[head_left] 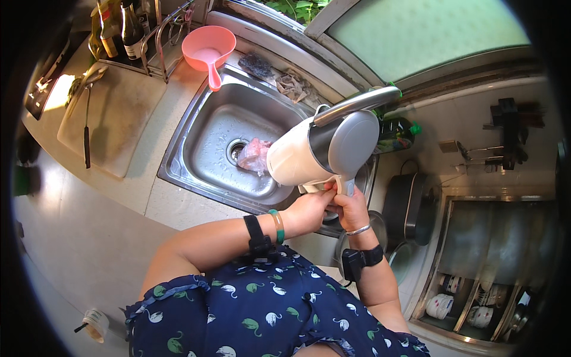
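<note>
A white and grey electric kettle (324, 149) is tipped on its side over the steel sink (196, 128), its lid end pointing toward the basin. My right hand (352, 205) grips its grey handle from below. My left hand (312, 208) touches the kettle's underside beside the right hand, fingers curled against the base. A pink lump of raw meat (254, 156) lies in the sink next to the drain (236, 149), just left of the kettle.
A pink plastic ladle (208, 50) rests on the sink's far rim. A cutting board (110, 113) with a knife (87, 128) lies on the left counter, bottles (119, 27) behind it. A green bottle (395, 132) and dark pots (407, 205) stand right; bowls (440, 304) sit low right.
</note>
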A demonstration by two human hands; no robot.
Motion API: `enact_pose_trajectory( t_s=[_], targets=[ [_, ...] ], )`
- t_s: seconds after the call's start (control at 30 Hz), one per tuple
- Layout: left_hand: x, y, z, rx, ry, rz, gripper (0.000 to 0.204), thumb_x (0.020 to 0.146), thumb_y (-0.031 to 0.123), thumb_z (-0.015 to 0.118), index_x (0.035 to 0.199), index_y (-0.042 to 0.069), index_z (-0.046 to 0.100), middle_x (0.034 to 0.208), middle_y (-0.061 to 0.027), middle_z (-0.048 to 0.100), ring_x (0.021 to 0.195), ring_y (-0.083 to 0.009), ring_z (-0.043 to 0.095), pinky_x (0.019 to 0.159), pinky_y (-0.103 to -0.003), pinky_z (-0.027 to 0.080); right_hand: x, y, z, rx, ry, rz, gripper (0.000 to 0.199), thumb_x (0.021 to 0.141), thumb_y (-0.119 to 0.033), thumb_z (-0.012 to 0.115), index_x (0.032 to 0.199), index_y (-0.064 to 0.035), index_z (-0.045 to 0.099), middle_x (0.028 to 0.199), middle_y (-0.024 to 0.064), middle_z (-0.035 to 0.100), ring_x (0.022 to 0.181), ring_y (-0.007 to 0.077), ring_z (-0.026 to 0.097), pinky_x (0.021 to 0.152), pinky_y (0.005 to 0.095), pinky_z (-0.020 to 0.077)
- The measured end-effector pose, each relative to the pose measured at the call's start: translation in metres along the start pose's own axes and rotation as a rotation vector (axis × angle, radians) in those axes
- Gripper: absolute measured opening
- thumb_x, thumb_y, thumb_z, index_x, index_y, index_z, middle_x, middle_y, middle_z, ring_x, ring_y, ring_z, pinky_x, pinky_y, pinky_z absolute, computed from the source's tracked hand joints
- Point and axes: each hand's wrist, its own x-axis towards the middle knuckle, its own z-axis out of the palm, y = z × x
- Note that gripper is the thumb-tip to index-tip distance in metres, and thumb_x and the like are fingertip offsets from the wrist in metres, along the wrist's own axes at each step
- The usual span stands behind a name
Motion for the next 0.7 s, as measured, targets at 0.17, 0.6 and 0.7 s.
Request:
enact_pose_trajectory(
  t_s=[0.17,0.6,0.7],
  targets=[
    [-0.02,-0.003,-0.011,0.096,0.047,-0.023,0.049,0.071,0.009,0.058,0.119,0.008,0.045,0.099,-0.0177,0.057,0.096,-0.0351,0.054,0.082,-0.041,0.045,0.004,-0.006,-0.003,0.02,0.042,0.108,0.037,0.063,0.009,0.049,0.098,-0.0001,0.054,0.092,0.0066,0.055,0.083,0.0194,0.056,0.066,0.0346,0.0553],
    [-0.071,-0.029,-0.07,-0.011,-0.106,-0.187,0.029,0.077,0.022,0.061,0.102,0.007,0.059,0.089,-0.0114,0.063,0.084,-0.0263,0.061,0.075,-0.035,0.048,0.013,-0.008,-0.023,-0.139,-0.042,0.146,0.038,0.054,0.013,0.049,0.089,-0.0008,0.056,0.081,0.0048,0.053,0.072,0.0148,0.053,0.066,0.0324,0.0518],
    [-0.074,-0.027,-0.082,-0.112,-0.098,-0.283,0.028,0.08,0.014,0.06,0.107,0.006,0.058,0.094,-0.0092,0.063,0.085,-0.0178,0.061,0.078,-0.029,0.048,0.014,-0.006,-0.021,-0.15,-0.015,0.149,0.038,0.053,0.013,0.049,0.088,-0.0006,0.056,0.082,0.0049,0.053,0.071,0.0145,0.052,0.066,0.0323,0.0513]
  ],
)
